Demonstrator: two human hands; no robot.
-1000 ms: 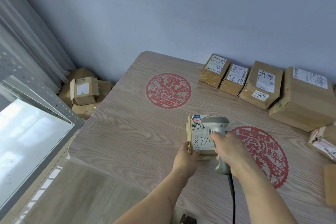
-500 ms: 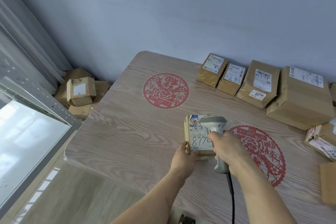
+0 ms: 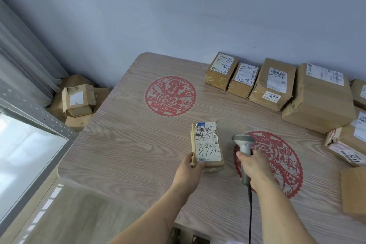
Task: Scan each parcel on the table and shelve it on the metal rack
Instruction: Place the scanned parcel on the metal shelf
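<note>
A small brown parcel with a white label marked 8772 lies near the middle of the wooden table. My left hand grips its near left corner. My right hand holds a grey barcode scanner by the handle, just right of the parcel and apart from it, its head pointing away from me. The scanner's black cable runs down toward me. The metal rack shows at the left edge, its shelf surface bright.
Several brown parcels line the table's far right side, and more sit at the right edge. Two red paper-cut decals lie on the tabletop. Empty cartons are piled on the floor in the left corner by the curtain.
My right hand has drawn the scanner off the parcel's label to the right, uncovering the whole label. My left hand keeps its hold on the parcel.
</note>
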